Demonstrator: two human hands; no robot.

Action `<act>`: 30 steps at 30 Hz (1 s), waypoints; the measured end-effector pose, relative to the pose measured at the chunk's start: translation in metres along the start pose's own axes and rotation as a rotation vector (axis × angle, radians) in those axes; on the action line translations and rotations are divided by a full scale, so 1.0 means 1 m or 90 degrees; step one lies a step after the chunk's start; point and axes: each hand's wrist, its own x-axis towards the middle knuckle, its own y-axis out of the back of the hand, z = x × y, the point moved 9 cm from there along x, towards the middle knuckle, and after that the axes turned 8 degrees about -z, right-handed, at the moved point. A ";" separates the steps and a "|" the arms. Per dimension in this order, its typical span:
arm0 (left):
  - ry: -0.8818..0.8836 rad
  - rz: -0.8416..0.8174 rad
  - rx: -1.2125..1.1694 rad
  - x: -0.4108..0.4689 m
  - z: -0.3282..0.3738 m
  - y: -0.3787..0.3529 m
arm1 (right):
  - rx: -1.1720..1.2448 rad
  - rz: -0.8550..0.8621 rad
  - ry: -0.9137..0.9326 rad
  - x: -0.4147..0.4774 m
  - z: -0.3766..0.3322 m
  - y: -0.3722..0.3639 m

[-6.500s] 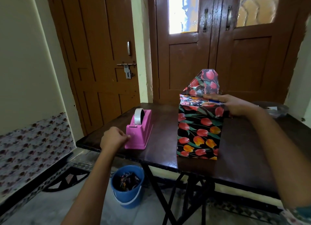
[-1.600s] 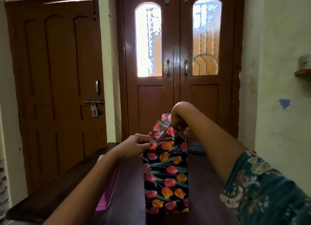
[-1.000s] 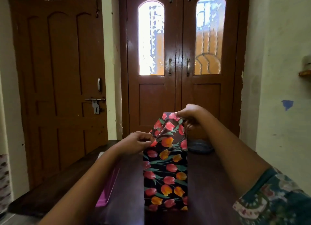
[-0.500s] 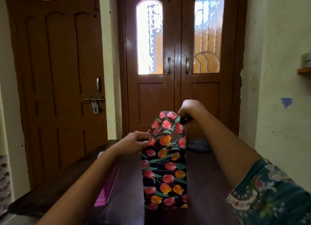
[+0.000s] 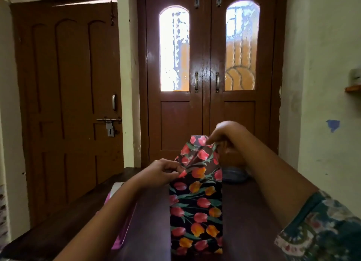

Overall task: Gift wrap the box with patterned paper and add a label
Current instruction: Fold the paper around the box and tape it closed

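Observation:
The box stands upright on the dark wooden table, wrapped in black paper printed with red and orange tulips. Its top paper flap rises into a point above the box. My left hand pinches the folded paper at the box's upper left corner. My right hand pinches the flap's upper right edge from above. No label is in view.
A pink tape dispenser lies on the table left of the box, partly hidden by my left forearm. A grey bowl sits behind the box. Brown doors stand beyond the table; a wall runs along the right.
Since 6.5 s ago my left hand left the tape dispenser and came to the box's top corner. Over the last second my right hand slid slightly along the flap; the box stayed put.

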 end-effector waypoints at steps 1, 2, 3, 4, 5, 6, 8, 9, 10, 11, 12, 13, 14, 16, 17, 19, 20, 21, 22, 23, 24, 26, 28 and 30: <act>-0.005 -0.003 -0.010 -0.002 0.000 0.000 | 0.011 -0.046 -0.028 0.001 0.007 -0.010; -0.009 -0.008 -0.015 -0.003 0.001 -0.001 | -0.003 -0.063 -0.033 0.003 0.008 -0.013; -0.013 -0.011 -0.015 -0.004 0.002 -0.002 | -0.023 -0.058 -0.028 0.003 0.006 -0.013; -0.013 -0.011 -0.010 -0.003 0.002 -0.002 | -0.039 -0.030 -0.017 0.003 0.003 -0.010; -0.010 -0.010 -0.003 -0.003 0.002 -0.001 | -0.044 -0.001 -0.005 0.004 0.000 -0.006; -0.006 -0.008 -0.001 -0.003 0.001 -0.001 | -0.037 0.013 0.003 0.004 -0.001 -0.004; -0.006 -0.007 -0.008 -0.003 -0.002 0.000 | -0.020 0.009 0.003 0.006 -0.001 -0.003; -0.008 -0.008 -0.014 -0.004 -0.003 -0.001 | -0.007 -0.002 -0.006 0.006 0.001 -0.005; -0.009 -0.010 -0.019 -0.004 -0.003 -0.001 | 0.001 -0.003 -0.009 0.007 0.001 -0.004; -0.009 -0.011 -0.023 -0.005 -0.003 -0.002 | 0.009 0.002 -0.007 0.009 0.001 -0.004; -0.007 -0.010 -0.024 -0.005 -0.003 -0.002 | 0.017 0.013 -0.006 0.009 0.001 -0.003; -0.005 -0.008 -0.025 -0.004 -0.004 -0.002 | 0.028 0.029 -0.003 0.011 0.001 -0.002; -0.002 -0.006 -0.025 -0.004 -0.005 -0.001 | 0.041 0.050 0.000 0.013 0.001 0.000; 0.008 -0.003 -0.022 -0.004 -0.007 0.000 | 0.059 0.094 0.006 0.016 0.000 0.004; 0.008 -0.004 -0.024 -0.003 -0.008 0.000 | 0.065 0.108 0.011 0.017 -0.001 0.004; -0.001 -0.009 -0.031 -0.003 -0.007 -0.001 | 0.070 0.107 0.020 0.018 -0.003 0.002; -0.005 -0.011 -0.036 -0.003 -0.006 -0.002 | 0.070 0.092 0.026 0.017 -0.005 0.001; -0.008 -0.012 -0.039 -0.003 -0.006 -0.002 | 0.067 0.067 0.032 0.014 -0.007 -0.002; -0.011 -0.011 -0.040 -0.002 -0.005 -0.002 | 0.057 0.029 0.034 0.010 -0.009 -0.004; -0.012 -0.010 -0.039 -0.001 -0.005 -0.002 | 0.030 -0.013 0.028 0.006 -0.010 -0.007; -0.014 -0.010 -0.040 -0.001 -0.005 -0.002 | -0.013 -0.053 0.012 0.002 -0.010 -0.009; -0.018 -0.013 -0.044 -0.001 -0.004 -0.003 | -0.109 -0.106 -0.031 -0.004 -0.008 -0.009; -0.017 -0.012 -0.044 -0.002 -0.003 -0.003 | -0.141 -0.102 -0.043 -0.004 -0.010 -0.002; -0.015 -0.006 -0.043 -0.003 -0.004 -0.003 | -0.112 -0.017 -0.002 0.000 -0.017 0.014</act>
